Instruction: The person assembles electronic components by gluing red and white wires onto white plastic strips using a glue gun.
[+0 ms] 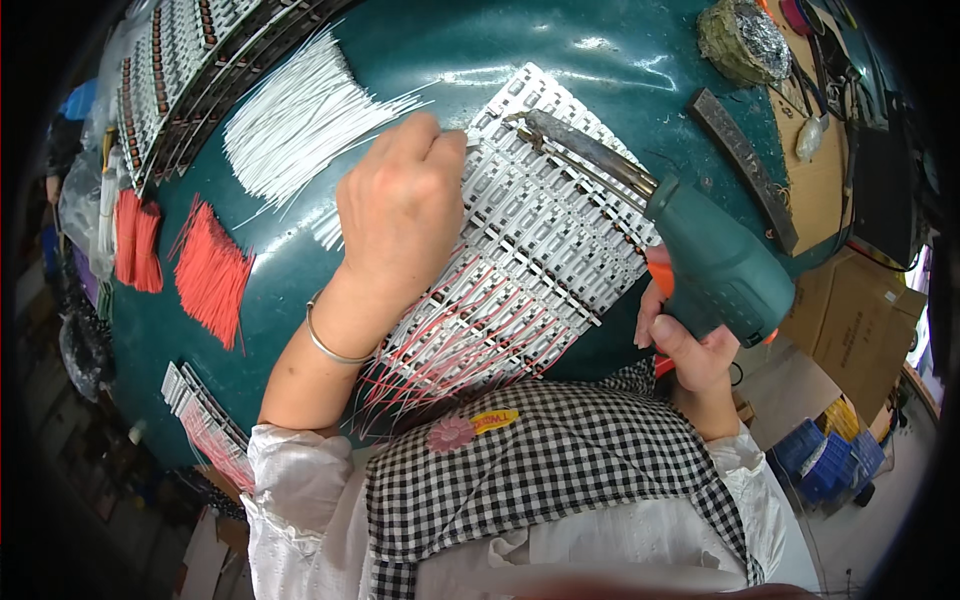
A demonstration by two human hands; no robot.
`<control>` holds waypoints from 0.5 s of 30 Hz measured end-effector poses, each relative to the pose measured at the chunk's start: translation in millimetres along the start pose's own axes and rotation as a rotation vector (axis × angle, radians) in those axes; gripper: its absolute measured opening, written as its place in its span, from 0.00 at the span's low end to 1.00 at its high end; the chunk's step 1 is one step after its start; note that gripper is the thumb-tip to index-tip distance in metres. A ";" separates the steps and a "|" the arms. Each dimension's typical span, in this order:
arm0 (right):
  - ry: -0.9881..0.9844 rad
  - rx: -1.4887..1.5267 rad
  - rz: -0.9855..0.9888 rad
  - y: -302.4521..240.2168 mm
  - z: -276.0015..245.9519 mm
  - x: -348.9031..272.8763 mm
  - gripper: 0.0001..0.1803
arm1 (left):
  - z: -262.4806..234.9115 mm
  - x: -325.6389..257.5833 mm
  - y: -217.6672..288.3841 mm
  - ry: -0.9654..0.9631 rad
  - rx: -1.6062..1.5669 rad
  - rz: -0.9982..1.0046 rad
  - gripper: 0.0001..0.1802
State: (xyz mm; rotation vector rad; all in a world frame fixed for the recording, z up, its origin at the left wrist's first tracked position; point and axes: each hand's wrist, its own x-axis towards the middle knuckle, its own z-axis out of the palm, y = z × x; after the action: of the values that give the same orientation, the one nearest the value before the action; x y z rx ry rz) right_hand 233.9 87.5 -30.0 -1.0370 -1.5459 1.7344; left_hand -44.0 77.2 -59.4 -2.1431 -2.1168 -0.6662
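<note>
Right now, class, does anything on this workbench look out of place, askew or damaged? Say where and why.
Nothing looks plainly damaged. Slightly untidy, though: the white wire bundle, upper left, has strands straying from its right end near the left hand, and red wires splay unevenly past the near edge of the white panel.

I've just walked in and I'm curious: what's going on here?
The person's right hand grips a dark green, pistol-shaped tool, its metal tip over a panel of small white and metallic parts. The left hand is curled at the panel's left edge; whether it holds anything is hidden. Thin red wires trail off the panel's near end.
</note>
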 end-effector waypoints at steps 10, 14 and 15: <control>-0.104 -0.079 0.047 9.5 -5.1 -3.2 0.28 | 5.2 -6.3 1.3 0.088 -0.100 0.031 0.06; -0.026 0.017 0.120 3.8 3.1 1.2 0.06 | 9.2 -7.4 3.6 0.053 -0.133 0.015 0.03; -0.024 0.015 0.122 2.9 4.9 1.6 0.06 | 8.3 -6.4 3.8 0.041 -0.142 0.015 0.02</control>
State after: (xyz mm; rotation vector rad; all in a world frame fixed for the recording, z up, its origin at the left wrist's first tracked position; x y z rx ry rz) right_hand 229.2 85.8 -33.0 -1.1270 -1.5095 1.8439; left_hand -37.9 73.8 -68.1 -2.1917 -2.0903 -0.8755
